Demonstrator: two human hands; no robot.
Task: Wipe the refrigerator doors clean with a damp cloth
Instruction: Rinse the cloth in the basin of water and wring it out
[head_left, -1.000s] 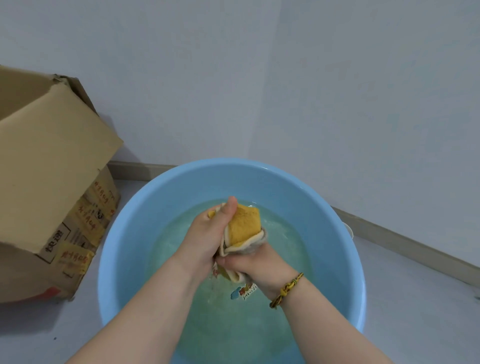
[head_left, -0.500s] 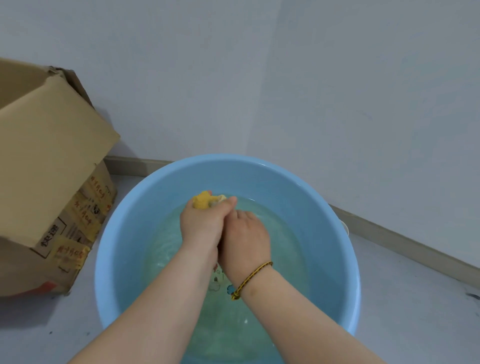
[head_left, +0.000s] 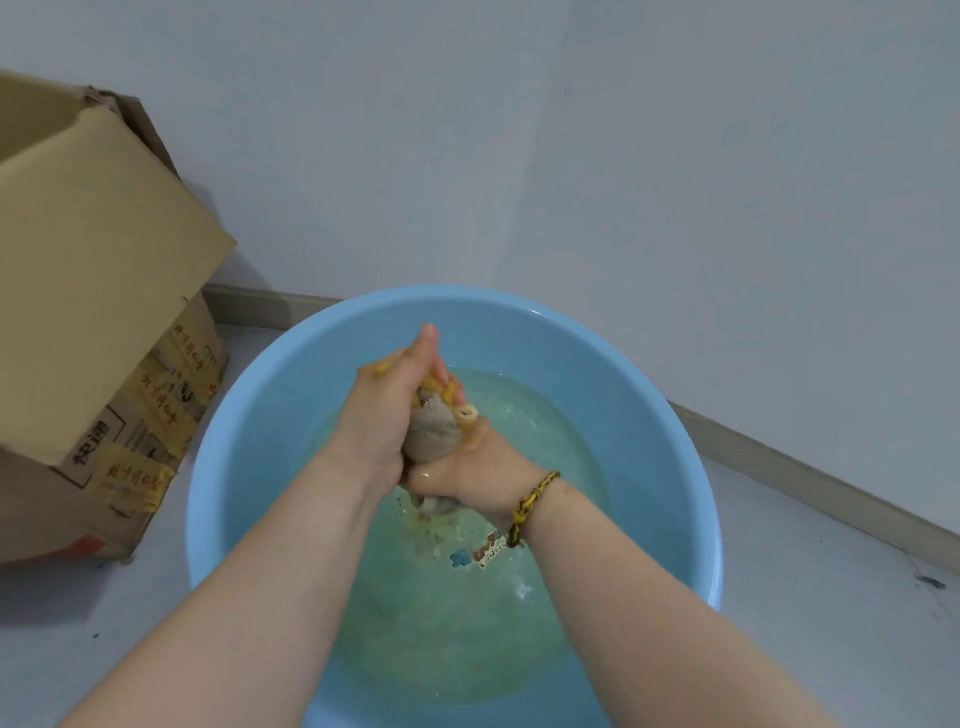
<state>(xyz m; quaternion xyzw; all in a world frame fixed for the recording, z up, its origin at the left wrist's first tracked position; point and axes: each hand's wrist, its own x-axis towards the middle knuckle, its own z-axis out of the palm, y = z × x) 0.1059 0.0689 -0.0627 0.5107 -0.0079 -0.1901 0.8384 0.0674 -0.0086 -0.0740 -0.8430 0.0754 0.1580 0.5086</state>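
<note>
A wet cloth (head_left: 432, 435), yellow on one side and grey on the other, is bunched between both my hands above a light blue basin (head_left: 249, 431) that holds shallow water. My left hand (head_left: 384, 421) grips the upper part of the cloth, thumb pointing up. My right hand (head_left: 467, 473), with a yellow braided bracelet at the wrist, grips the lower part from beneath; a bit of cloth hangs out below it. No refrigerator is in view.
The basin stands on a grey floor in a corner of two pale walls (head_left: 675, 182) with a baseboard (head_left: 810, 478). An open cardboard box (head_left: 98, 312) sits just left of the basin.
The hands have twisted against each other over the basin. The cloth, nearly hidden under both hands half a second ago, now shows its grey side between them, raised a little above the water.
</note>
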